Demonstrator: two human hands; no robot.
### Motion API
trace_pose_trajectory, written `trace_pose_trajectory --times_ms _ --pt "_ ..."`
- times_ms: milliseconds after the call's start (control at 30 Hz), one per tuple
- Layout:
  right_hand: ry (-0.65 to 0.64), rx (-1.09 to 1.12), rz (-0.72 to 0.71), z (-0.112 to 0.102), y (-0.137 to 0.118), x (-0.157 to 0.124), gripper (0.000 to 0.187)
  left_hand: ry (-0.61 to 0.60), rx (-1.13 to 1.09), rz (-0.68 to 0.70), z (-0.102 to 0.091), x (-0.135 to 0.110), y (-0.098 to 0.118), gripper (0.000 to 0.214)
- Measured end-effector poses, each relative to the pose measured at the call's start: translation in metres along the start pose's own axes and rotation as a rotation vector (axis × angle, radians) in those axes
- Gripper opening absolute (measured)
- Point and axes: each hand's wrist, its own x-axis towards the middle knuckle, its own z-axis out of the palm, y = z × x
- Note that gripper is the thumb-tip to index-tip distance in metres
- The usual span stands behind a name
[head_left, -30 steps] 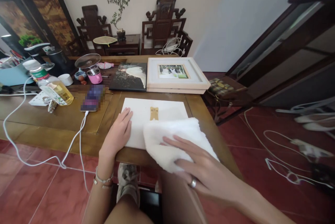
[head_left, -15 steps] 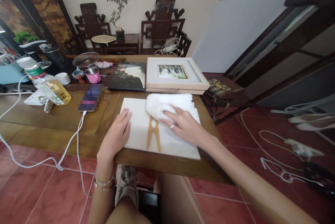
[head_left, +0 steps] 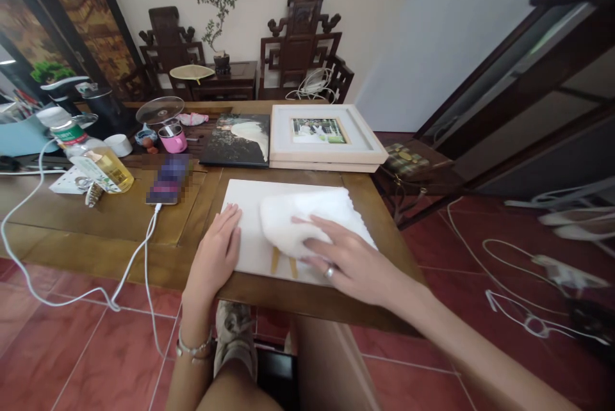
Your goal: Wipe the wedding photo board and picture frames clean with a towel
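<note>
A white flat panel (head_left: 250,212) with a wooden stand piece on it lies face down on the wooden table (head_left: 96,219), near its front edge. My left hand (head_left: 214,256) rests flat on the panel's left edge, fingers stretched out. My right hand (head_left: 348,257) presses a white cloth (head_left: 307,219) onto the panel, fingers spread over the cloth. The cloth covers most of the stand piece; only its two lower legs show.
Behind the panel lie a white framed photo (head_left: 324,136) and a dark photo print (head_left: 237,137). To the left are a phone (head_left: 168,179) on a white cable, a pink cup (head_left: 173,139), a bottle (head_left: 91,158) and small items. Cables lie on the red floor at right.
My right hand with the cloth went from the near edge to the panel's far side, then came back toward me over the stand piece. The left hand stayed on the panel.
</note>
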Motion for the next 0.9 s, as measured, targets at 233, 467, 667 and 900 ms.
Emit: trace_pose_trajectory --times_ms 233,467,667,900 --pt "0.032 -0.060 0.278 0.013 0.035 0.028 0.031 0.005 -0.037 -0.023 0.000 -0.001 -0.002 0.039" --pt "0.077 0.014 0.097 0.018 -0.021 0.008 0.022 0.006 -0.037 -0.035 0.001 -0.001 -0.001 0.039" --pt "-0.020 0.158 -0.087 0.013 -0.065 -0.006 0.017 -0.025 -0.057 -0.037 0.000 -0.001 -0.003 0.041" --pt "-0.008 0.058 0.095 0.019 -0.012 0.032 0.023 0.014 -0.055 -0.026 0.000 -0.001 -0.001 0.039"
